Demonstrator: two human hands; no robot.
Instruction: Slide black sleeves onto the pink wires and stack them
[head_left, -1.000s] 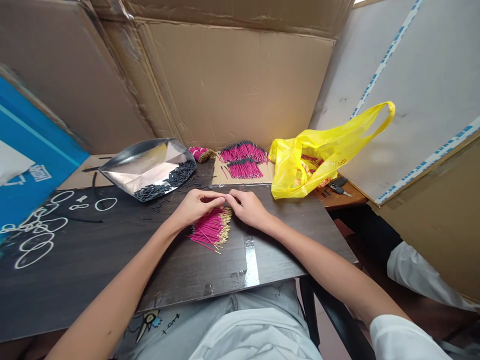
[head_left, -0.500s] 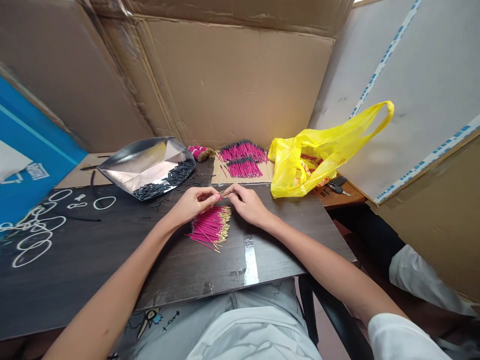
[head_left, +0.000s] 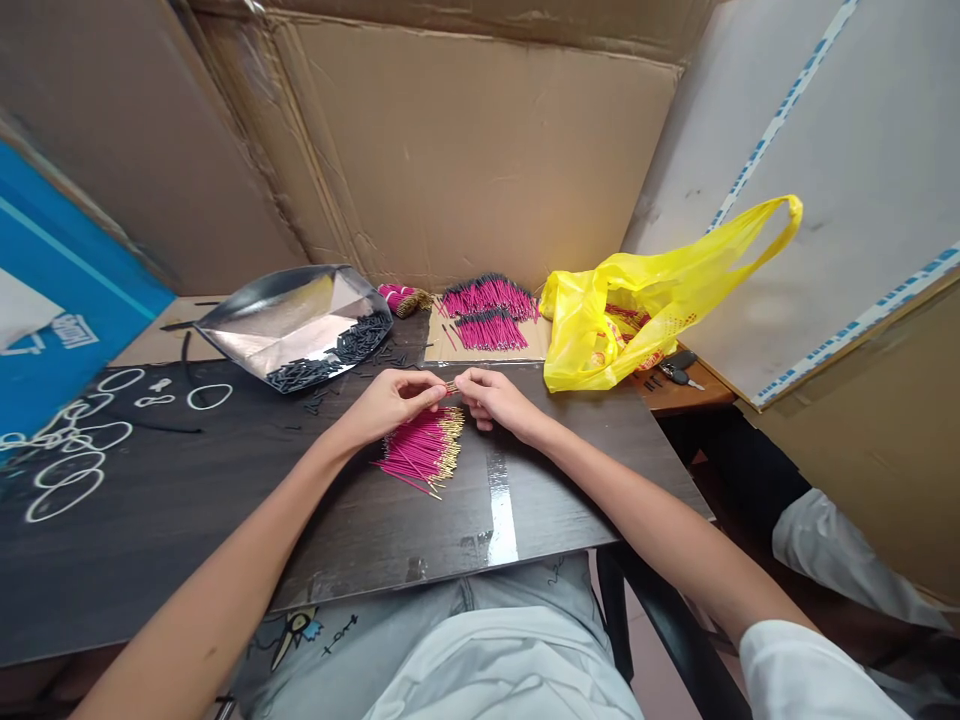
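Between thumb and fingers, my left hand (head_left: 401, 405) is closed on a few thin pink wires with gold-coloured tips (head_left: 451, 388). My right hand (head_left: 495, 398) pinches the same wires at their gold ends, its fingertips almost meeting the left ones. How many wires are held is hidden by the fingers. Just below both hands lies a fanned pile of pink wires (head_left: 421, 445), gold tips pointing right and dark ends on the left, partly covered by my left hand.
Small black tubes fill the lower side of a silvery scoop-shaped tray (head_left: 259, 335). Pink wires with black ends (head_left: 491, 312) lie on cardboard at the back, beside a tied bundle (head_left: 403, 299). A yellow plastic bag (head_left: 592, 340), keys (head_left: 681, 376) and white rubber bands (head_left: 67, 490) surround the work.
The right hand's fingers have curled in more tightly around the gold ends of the held wires. The left hand keeps its pinch, and the view has shifted slightly.
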